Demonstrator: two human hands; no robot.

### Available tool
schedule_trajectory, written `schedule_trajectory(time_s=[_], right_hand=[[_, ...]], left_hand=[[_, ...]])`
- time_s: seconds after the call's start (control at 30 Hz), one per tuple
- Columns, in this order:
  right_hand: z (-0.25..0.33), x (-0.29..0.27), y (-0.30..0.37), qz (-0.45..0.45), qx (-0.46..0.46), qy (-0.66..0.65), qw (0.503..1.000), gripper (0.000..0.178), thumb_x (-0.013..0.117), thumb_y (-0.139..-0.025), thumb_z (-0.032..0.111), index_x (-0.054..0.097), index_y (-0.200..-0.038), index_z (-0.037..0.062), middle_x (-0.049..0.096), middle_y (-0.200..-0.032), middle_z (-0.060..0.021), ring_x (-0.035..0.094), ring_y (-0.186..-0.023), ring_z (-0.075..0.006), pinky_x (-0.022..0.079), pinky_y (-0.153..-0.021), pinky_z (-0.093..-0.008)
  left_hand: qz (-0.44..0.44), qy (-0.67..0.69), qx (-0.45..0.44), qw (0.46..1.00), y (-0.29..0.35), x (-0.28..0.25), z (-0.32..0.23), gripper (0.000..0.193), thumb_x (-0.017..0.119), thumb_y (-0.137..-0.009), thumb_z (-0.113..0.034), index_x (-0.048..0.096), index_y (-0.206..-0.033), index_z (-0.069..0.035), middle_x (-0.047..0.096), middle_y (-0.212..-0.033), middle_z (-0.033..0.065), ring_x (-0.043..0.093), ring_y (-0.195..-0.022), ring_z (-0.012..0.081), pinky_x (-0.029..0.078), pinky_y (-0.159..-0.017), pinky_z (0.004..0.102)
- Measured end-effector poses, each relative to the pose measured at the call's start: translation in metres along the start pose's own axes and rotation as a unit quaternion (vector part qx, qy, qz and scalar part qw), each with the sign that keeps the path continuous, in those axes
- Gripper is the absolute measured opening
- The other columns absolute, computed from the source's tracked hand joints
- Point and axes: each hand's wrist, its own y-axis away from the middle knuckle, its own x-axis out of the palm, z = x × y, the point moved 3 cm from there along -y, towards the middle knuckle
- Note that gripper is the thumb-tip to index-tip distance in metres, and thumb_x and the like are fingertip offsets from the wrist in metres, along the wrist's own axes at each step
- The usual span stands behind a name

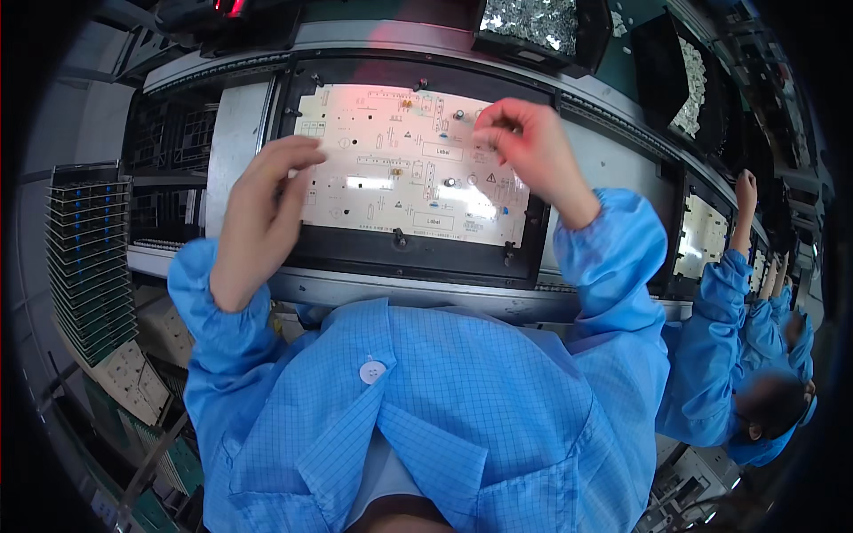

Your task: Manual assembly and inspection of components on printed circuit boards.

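A white circuit board (369,200) with two matching printed halves lies in a black carrier frame (342,247) in front of me. Small parts stand on it, among them a round capacitor (450,182), yellow-brown parts (396,172) and a blue part (505,210). My left hand (258,200) hovers by the board's left edge, fingers and thumb apart, holding nothing I can see. Over the upper right part of the board is my right hand (533,147), its thumb and fingertips drawn together; anything between them is too small to make out. Red light falls on this hand.
Beyond the conveyor rail (355,44) stand a black bin of shiny small parts (533,22) and another of pale parts (689,89). A rack of stacked boards (89,258) is at left. On the right, a co-worker's blue sleeve (724,293) reaches beside another carrier board (702,235).
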Motion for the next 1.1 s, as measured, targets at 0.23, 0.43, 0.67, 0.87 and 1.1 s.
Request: schedule_trajectory(time_s=[0.23,0.43,0.67,0.87,1.1], right_hand=[[-0.016,0.017,0.022,-0.045,-0.005,-0.028,0.999,0.006,0.070,-0.090,0.004,0.074,-0.093,-0.0006,0.072,-0.084,-0.0041,0.063,-0.074,-0.0070,0.050,-0.064,-0.0207],[-0.023,-0.016,0.037,-0.106,0.038,-0.136,0.984,0.012,0.069,-0.091,0.003,0.071,-0.102,-0.0018,0.072,-0.089,-0.0040,0.061,-0.071,-0.0071,0.049,-0.065,-0.0204],[-0.028,-0.055,0.040,-0.184,0.053,-0.108,0.976,0.016,0.069,-0.092,0.004,0.069,-0.105,-0.0044,0.071,-0.088,-0.0069,0.061,-0.074,-0.0085,0.050,-0.066,-0.0208],[-0.038,-0.063,0.028,-0.188,0.052,-0.125,0.973,0.018,0.070,-0.091,0.006,0.068,-0.104,-0.0060,0.071,-0.090,-0.0080,0.064,-0.078,-0.0117,0.052,-0.070,-0.0230],[-0.032,-0.064,0.045,-0.244,0.026,-0.187,0.951,0.019,0.070,-0.092,0.008,0.067,-0.105,-0.0046,0.070,-0.093,-0.0081,0.063,-0.079,-0.0124,0.052,-0.075,-0.0244]], left_hand=[[0.140,-0.122,0.122,0.975,-0.065,0.069,-0.017,0.019,0.062,-0.089,-0.006,0.066,-0.103,0.005,0.066,-0.101,0.0197,0.063,-0.099,0.0387,0.051,-0.089,0.0430],[0.188,-0.151,0.134,0.961,-0.082,0.123,-0.025,0.022,0.064,-0.086,-0.005,0.067,-0.107,0.002,0.064,-0.098,0.0209,0.063,-0.100,0.0364,0.052,-0.088,0.0432],[0.240,-0.181,0.111,0.947,-0.095,0.140,-0.008,0.015,0.064,-0.084,-0.001,0.064,-0.099,0.003,0.063,-0.096,0.0174,0.063,-0.098,0.0358,0.053,-0.085,0.0442],[0.190,-0.162,0.120,0.961,-0.119,0.142,-0.026,0.013,0.065,-0.081,-0.001,0.064,-0.093,0.003,0.066,-0.088,0.0184,0.066,-0.090,0.0354,0.053,-0.080,0.0448],[0.214,-0.068,-0.049,0.973,-0.170,0.171,-0.037,0.017,0.068,-0.085,-0.010,0.068,-0.093,0.004,0.064,-0.072,0.0128,0.065,-0.069,0.0205,0.052,-0.065,0.0336]])
